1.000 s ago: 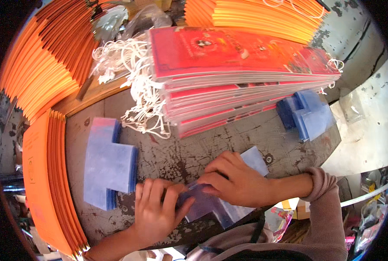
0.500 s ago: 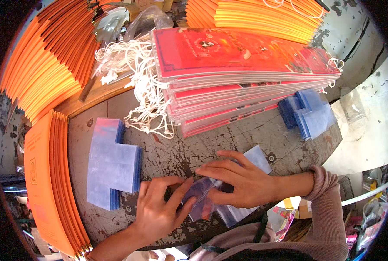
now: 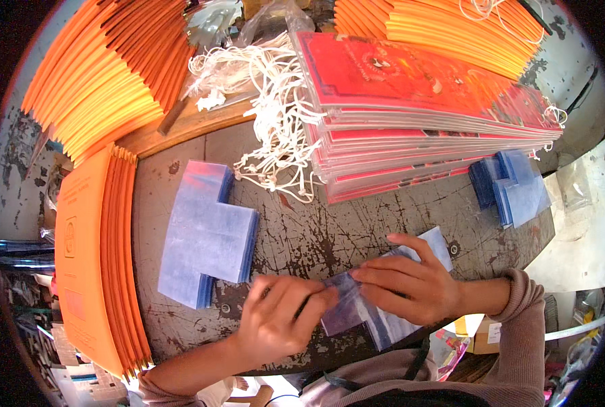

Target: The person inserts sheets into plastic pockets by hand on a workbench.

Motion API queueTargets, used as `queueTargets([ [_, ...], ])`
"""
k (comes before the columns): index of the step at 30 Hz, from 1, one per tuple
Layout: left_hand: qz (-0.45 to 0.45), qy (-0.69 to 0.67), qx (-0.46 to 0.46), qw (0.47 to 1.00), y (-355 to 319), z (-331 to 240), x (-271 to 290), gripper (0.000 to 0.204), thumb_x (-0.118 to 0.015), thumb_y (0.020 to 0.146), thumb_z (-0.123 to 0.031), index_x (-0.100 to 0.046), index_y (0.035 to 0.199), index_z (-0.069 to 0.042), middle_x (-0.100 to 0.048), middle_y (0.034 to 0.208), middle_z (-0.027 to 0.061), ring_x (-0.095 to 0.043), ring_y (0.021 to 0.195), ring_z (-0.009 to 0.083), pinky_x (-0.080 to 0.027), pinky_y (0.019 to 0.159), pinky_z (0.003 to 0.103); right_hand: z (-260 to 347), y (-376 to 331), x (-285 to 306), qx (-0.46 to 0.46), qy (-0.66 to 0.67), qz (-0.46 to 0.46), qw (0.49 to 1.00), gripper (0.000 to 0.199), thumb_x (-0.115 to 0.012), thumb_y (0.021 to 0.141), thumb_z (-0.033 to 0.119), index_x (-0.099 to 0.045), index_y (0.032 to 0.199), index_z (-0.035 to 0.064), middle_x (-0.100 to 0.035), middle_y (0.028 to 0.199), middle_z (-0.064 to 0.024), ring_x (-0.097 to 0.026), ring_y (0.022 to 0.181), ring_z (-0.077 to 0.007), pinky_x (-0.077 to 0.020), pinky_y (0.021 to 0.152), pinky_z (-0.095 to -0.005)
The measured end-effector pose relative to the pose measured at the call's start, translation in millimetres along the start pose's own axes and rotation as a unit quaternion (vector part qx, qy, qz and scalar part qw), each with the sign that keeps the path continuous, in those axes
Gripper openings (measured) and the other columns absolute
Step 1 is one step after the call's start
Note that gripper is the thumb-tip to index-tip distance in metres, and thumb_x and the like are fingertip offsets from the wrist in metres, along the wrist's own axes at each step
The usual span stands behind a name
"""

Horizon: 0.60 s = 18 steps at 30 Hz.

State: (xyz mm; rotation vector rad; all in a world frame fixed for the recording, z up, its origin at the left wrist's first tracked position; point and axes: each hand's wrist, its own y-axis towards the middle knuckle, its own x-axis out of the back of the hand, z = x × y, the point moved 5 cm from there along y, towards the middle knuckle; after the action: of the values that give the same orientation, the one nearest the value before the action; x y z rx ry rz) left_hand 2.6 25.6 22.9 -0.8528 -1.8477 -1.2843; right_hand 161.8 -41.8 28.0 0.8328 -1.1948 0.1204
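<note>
A stepped piece of bluish clear plastic sheet (image 3: 343,314) lies at the table's near edge, partly hidden under my hands. My left hand (image 3: 281,315) is closed, finger and thumb pinching at the sheet's left side; it is slightly blurred. My right hand (image 3: 411,281) rests across the sheet with its fingers spread. To the left lies a neat stack of blue plastic sheets (image 3: 211,230) of the same stepped outline. A smaller blue plastic stack (image 3: 521,188), less evenly piled, is at the right.
Red printed plastic-covered cards (image 3: 424,81) with white cords (image 3: 279,112) form a tall pile behind. Orange folders (image 3: 89,258) stand along the left; more orange folders (image 3: 99,74) fill the far left and back (image 3: 458,30). The worn dark table (image 3: 302,237) curves toward me.
The whole view has shifted, so the table's things sit farther right. My left hand's fingers have curled tighter at the sheet's left side. My right hand stays on the sheet.
</note>
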Motion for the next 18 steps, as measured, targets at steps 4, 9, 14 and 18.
queueTargets([
  [4,-0.039,-0.15,-0.023,0.988,3,1,-9,0.012,-0.067,0.081,-0.011,-0.065,0.091,-0.005,-0.065,0.084,0.0038,-0.062,0.071,0.017,-0.039,0.07,0.028,-11,1,-6,-0.082,0.074,0.06,0.992,0.016,-0.061,0.073,0.016,-0.06,0.089,0.0096,-0.057,0.097,-0.0056,-0.055,0.095,-0.0223,-0.0406,0.093,-0.0461],
  [9,0.002,-0.144,0.028,0.989,13,10,-7,0.019,-0.074,0.077,-0.017,-0.061,0.087,-0.009,-0.067,0.083,0.0005,-0.063,0.069,0.0148,-0.038,0.071,0.03,-20,1,10,-0.02,0.119,0.067,0.99,0.021,-0.061,0.074,0.014,-0.057,0.093,0.0089,-0.055,0.096,-0.0053,-0.054,0.096,-0.0251,-0.0403,0.09,-0.0413],
  [14,-0.01,-0.067,0.026,0.997,9,4,-9,0.03,-0.081,0.069,-0.023,-0.057,0.083,-0.013,-0.062,0.077,-0.0048,-0.058,0.062,0.0119,-0.032,0.069,0.03,-32,-28,79,-0.072,0.388,-0.082,0.915,0.014,-0.065,0.086,0.013,-0.059,0.078,0.0039,-0.063,0.081,-0.0094,-0.061,0.081,-0.0263,-0.0476,0.07,-0.0383],
  [18,-0.015,-0.083,0.013,0.996,12,-1,-11,0.029,-0.081,0.067,-0.018,-0.059,0.084,-0.013,-0.063,0.08,-0.0027,-0.06,0.071,0.0142,-0.034,0.073,0.033,-42,-103,173,-0.182,0.182,-0.43,0.865,0.013,-0.065,0.089,0.017,-0.057,0.082,0.0094,-0.06,0.08,-0.0042,-0.05,0.065,-0.0162,-0.0423,0.062,-0.032],
])
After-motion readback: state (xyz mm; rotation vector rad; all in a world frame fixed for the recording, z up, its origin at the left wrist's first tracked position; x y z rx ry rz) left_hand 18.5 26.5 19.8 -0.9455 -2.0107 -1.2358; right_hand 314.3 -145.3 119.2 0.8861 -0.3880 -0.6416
